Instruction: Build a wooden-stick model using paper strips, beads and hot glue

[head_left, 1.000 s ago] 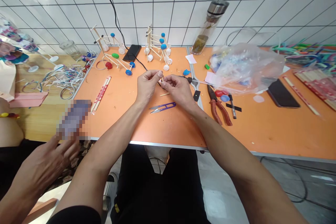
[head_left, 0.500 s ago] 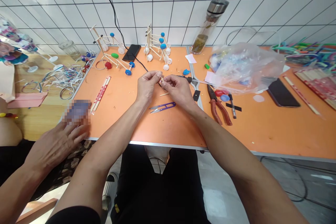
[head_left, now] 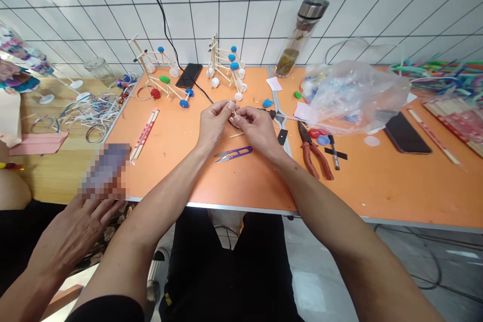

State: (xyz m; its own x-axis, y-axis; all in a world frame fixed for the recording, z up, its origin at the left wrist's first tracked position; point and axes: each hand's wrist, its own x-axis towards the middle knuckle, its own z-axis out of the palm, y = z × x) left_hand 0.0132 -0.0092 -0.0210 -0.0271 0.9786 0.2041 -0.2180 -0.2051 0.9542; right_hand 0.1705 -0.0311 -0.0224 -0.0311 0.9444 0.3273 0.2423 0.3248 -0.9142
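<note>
Left hand: thumb and forefinger closed in a pinch on a small pale piece; the remaining fingers are curled.
Right hand: thumb and forefinger pinched at the same small pale piece, from the opposite side.
Small pale piece: located between the two sets of fingertips, over the orange table; largely covered by the fingers, exact form cannot be told.
Short stick: on the table, just beside the right hand.
Purple snips: flat on the table, on the near side of the hands, blades apart and pointing left.
Pliers: right of the right hand, red handles spread toward the near edge.
Black pen: beside the pliers, across a dark strip.
Stick frames: one with green, red and blue parts at rear left; one with blue and white balls behind the hands.
Wrapped chopsticks: left of the left hand, well apart.
Clear bottle: upright near the tiled wall.
Plastic bag: rear right, beside a dark phone.
Co-worker's hand: at far left, fingers extended toward a pixelated object.
</note>
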